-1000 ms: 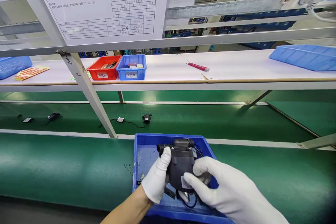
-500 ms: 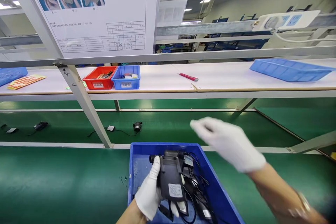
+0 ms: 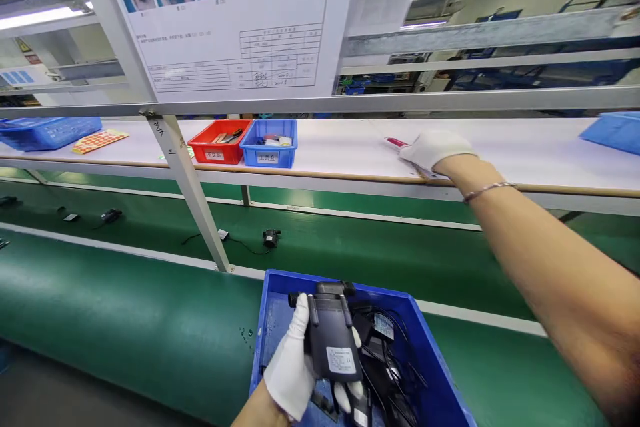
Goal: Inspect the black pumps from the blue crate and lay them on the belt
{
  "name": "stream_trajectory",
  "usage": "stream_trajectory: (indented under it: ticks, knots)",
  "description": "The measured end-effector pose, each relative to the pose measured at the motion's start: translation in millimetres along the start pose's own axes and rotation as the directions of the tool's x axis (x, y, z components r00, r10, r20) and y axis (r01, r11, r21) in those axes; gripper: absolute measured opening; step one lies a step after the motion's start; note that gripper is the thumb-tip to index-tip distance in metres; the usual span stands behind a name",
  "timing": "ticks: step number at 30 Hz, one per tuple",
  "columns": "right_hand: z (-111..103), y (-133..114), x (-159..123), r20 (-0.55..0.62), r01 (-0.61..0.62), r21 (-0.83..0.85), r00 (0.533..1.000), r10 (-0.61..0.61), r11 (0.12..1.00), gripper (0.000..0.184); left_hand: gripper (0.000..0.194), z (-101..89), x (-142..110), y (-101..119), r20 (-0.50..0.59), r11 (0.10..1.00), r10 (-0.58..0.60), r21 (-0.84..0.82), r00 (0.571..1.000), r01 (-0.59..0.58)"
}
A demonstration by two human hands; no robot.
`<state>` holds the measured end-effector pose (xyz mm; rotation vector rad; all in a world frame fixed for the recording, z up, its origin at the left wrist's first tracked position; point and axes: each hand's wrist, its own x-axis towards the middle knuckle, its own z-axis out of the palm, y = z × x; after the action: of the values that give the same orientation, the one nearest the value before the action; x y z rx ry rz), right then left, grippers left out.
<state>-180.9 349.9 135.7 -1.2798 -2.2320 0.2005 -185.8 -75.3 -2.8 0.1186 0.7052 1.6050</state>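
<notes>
My left hand [image 3: 291,363], in a white glove, grips a black device [image 3: 332,337] with a white label and short round ports at its top. It is held over a blue bin [image 3: 433,353] with black adapters and cables [image 3: 385,367] inside. My right hand [image 3: 437,150], gloved too, reaches across to the white shelf [image 3: 340,140]. Its fingers are closed over the right part of a slim red pen-like tool [image 3: 397,142]; the left end sticks out. The fingertips are partly hidden.
A red box [image 3: 220,141] and a blue box [image 3: 269,144] with small tools stand on the shelf. Several black devices, one [image 3: 271,237] near the post [image 3: 187,193], lie on the green belt. A printed sheet [image 3: 235,33] hangs above.
My right hand has moved up and forward from above the belt to the red tool on the shelf. My left hand still holds the black device. The view has turned slightly left.
</notes>
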Motion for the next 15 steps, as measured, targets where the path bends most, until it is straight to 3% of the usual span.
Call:
stream_trajectory:
  ticks: [3, 8, 12, 15]
  knots:
    - [0.2, 9.3, -1.4, 0.188, -0.148, -0.099, 0.968, 0.165, 0.984, 0.064, 0.09, -3.8, 0.2, 1.6, 0.009, 1.0, 0.013, -0.004, 1.0, -0.013]
    - [-4.9, 11.4, -14.6, 0.257, -0.227, -0.088, 0.936, 0.242, 0.97, 0.07, 0.088, -7.7, -13.1, 21.5, -0.014, 0.998, 0.025, 0.066, 1.0, -0.024]
    - [-9.4, 7.4, -22.2, 0.264, -0.236, -0.024, 0.936, 0.234, 0.971, 0.07, 0.079, 4.4, -76.5, 88.4, 0.015, 0.958, 0.235, 0.168, 0.972, -0.234]
    - [-12.4, -1.1, -26.6, 0.155, -0.214, 0.074, 0.967, 0.201, 0.974, 0.069, 0.094, 20.1, -144.9, 151.5, -0.012, 0.812, 0.523, 0.311, 0.852, -0.494]
